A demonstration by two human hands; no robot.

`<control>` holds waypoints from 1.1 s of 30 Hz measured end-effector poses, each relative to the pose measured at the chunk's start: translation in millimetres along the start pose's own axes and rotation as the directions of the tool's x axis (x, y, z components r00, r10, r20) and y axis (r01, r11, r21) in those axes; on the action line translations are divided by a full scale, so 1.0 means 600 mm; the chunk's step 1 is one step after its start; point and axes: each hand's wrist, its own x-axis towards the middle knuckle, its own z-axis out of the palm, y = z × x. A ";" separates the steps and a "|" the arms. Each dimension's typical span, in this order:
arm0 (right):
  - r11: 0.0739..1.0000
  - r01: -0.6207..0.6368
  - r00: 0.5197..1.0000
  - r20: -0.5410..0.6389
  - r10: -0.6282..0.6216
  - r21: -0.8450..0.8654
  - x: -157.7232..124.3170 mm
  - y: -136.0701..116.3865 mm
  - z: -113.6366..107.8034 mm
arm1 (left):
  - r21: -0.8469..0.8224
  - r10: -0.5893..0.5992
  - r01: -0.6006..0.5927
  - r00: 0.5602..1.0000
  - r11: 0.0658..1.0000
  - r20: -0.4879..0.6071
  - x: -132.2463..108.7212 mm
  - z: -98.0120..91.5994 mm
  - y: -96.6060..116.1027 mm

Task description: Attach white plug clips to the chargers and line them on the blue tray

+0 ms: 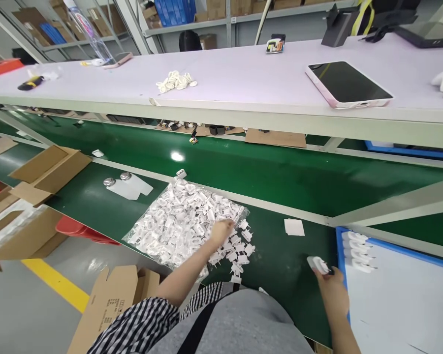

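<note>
A heap of small white plug adapters (186, 219) lies on a clear plastic bag on the green bench (280, 182). My left hand (221, 231) reaches into the right edge of the heap, fingers curled down among the plugs. My right hand (330, 282) is closed on one white plug adapter (317, 264), held just left of a blue-rimmed white tray (402, 295). A short column of white plugs (356, 251) lies along the tray's left edge.
Two white bottles with silver caps (127, 186) lie left of the heap. A white paper slip (294, 227) sits on the bench. Open cardboard boxes (40, 172) stand at left and below (110, 302). A shelf above carries a tablet (349, 83).
</note>
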 end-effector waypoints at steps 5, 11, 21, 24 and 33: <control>0.993 -0.064 0.977 -0.199 0.082 0.099 -0.020 -0.041 0.011 | -0.079 -0.373 0.368 0.870 0.926 -0.322 0.088 -0.146 -0.139; 0.932 0.341 0.926 0.129 -0.355 0.122 -0.017 -0.210 0.102 | -0.139 -0.481 0.473 0.753 0.870 -0.449 0.206 -0.216 -0.236; 0.826 0.556 0.796 0.228 -0.561 0.093 0.013 -0.321 0.203 | -0.110 -0.449 0.436 0.879 0.893 -0.162 0.366 -0.214 -0.301; 0.824 0.390 0.821 0.251 -0.513 0.411 0.018 -0.285 0.200 | -0.118 -0.353 0.341 0.929 0.933 -0.107 0.366 -0.207 -0.274; 0.817 0.281 0.957 -0.086 -0.276 0.504 -0.011 -0.152 0.083 | -0.359 0.254 -0.181 0.953 0.916 0.167 0.116 -0.016 0.022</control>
